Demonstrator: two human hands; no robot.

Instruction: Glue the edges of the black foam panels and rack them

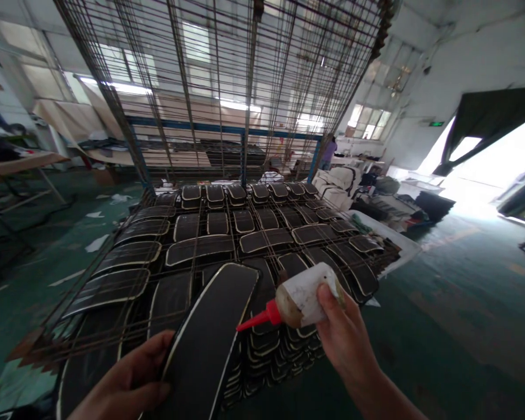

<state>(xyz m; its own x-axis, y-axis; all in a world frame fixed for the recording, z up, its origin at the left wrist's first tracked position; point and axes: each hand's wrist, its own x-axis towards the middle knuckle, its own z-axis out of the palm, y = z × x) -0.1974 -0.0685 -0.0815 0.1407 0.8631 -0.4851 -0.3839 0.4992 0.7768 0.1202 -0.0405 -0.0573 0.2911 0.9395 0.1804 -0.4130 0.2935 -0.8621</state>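
My left hand (135,376) is closed on the left edge of a long black panel (210,326) with rounded corners and a pale line along its rim. In my right hand (343,326) is a glue bottle (304,294), whitish and stained brown, lying almost level with its red nozzle (258,317) pointing left. The nozzle's tip is at the panel's right edge; whether it touches cannot be made out. Beneath and beyond lie many similar black panels (201,251) on a wire rack, several layers deep.
A large wire grid frame (245,70) stands tilted up behind the panels. White bundles (339,184) and dark piles (429,204) lie to the right. A table (21,163) stands at the left. Paper scraps (97,243) lie on the green floor. A person (329,153) is far back.
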